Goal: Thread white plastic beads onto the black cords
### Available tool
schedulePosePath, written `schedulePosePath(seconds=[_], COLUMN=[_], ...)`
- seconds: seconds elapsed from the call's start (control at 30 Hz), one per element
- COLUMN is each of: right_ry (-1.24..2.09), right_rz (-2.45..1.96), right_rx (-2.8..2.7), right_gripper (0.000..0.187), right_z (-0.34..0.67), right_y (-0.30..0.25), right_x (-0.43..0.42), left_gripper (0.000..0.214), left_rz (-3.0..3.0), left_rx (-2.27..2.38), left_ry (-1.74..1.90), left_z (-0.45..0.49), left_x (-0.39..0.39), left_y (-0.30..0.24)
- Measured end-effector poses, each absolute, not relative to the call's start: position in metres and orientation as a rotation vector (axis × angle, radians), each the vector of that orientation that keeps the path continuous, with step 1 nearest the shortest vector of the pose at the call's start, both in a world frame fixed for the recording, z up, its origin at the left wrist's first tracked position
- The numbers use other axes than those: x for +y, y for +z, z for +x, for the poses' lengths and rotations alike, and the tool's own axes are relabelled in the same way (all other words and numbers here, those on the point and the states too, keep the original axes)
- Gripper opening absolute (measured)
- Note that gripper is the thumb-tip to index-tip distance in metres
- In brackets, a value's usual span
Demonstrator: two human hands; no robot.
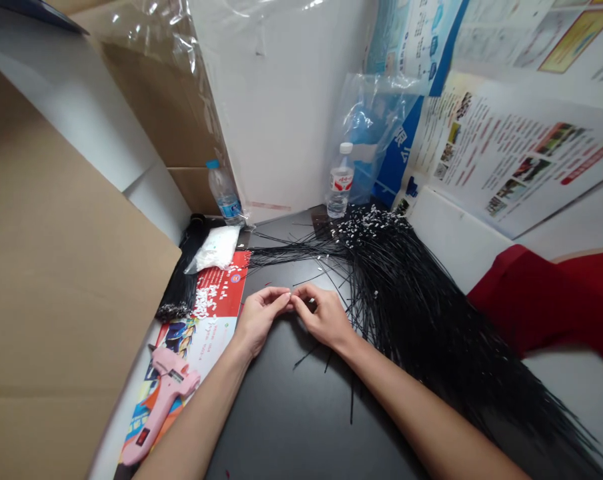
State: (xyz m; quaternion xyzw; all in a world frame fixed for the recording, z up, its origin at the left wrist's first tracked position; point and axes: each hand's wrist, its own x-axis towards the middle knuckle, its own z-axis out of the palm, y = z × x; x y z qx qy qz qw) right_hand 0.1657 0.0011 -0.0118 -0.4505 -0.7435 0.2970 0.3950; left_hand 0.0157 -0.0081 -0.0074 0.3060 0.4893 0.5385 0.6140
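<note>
My left hand and my right hand meet over the dark table, thumb and forefinger pinched on each, fingertips touching. Whatever sits between the fingertips is too small to make out. Just right of my right hand spreads a big heap of thin black strands, many tipped with small white pieces. A thinner bunch of black strands lies across the table beyond my hands. Left of my left hand, small white pieces are scattered on a red printed sheet.
A pink glue gun lies at the left on printed paper, beside a cardboard panel. Behind are a bag of white pieces, a blue-capped bottle and a white-capped bottle. Red cloth hangs at the right.
</note>
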Motion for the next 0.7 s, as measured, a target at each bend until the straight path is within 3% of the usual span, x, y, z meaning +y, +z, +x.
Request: schedulePosePath(seconds=[0.37,0.7], right_ry=[0.451,0.534], right_rz=[-1.442,-1.333], right_rx=[-2.167,-2.075], right_gripper=[0.024,0.018], right_z=[0.181,0.173], right_y=[-0.001,-0.009], right_x=[-0.005,0.001], left_gripper=[0.035,0.039], left_rz=[0.694,0.768], left_rx=[1.192,1.159], left_ry=[1.476,1.266], left_z=[0.006,0.004], left_x=[0.001,0.0], left_y=[-0.004,-0.009])
